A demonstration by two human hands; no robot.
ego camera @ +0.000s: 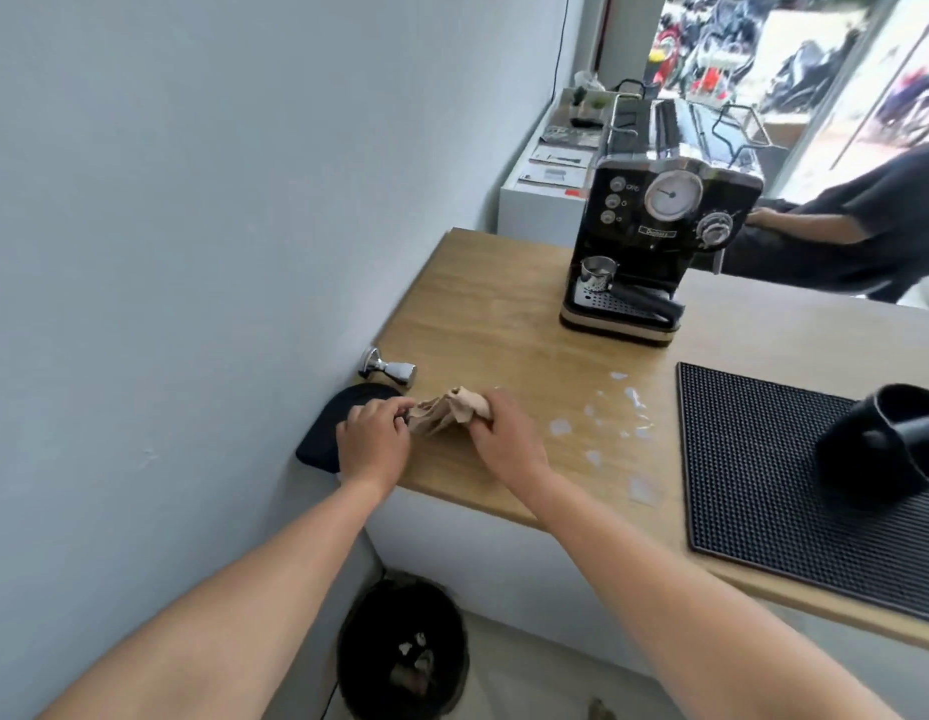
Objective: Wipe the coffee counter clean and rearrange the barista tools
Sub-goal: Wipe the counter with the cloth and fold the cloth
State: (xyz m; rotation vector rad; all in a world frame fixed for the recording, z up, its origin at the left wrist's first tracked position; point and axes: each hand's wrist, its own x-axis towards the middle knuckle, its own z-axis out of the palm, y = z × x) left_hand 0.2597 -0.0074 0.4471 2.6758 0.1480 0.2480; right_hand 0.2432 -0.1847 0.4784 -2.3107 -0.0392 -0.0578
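Note:
A crumpled beige cloth [449,412] lies on the wooden counter [493,324] near its front left corner. My left hand [373,440] grips the cloth's left end and my right hand [504,440] grips its right end. A metal tamper [388,367] lies on its side by the wall, just behind a black tamping mat [338,415] that my left hand partly covers. Small wet patches [615,420] shine on the wood to the right of the cloth. A black bar mat [795,491] covers the counter's right side, with a black cup [888,444] lying on it.
A black espresso machine [654,241] with a portafilter [600,275] on its drip tray stands at the back of the counter. A black waste bin [402,646] sits on the floor below the counter's corner. Another person [847,231] sits behind the machine. The wall runs along the left.

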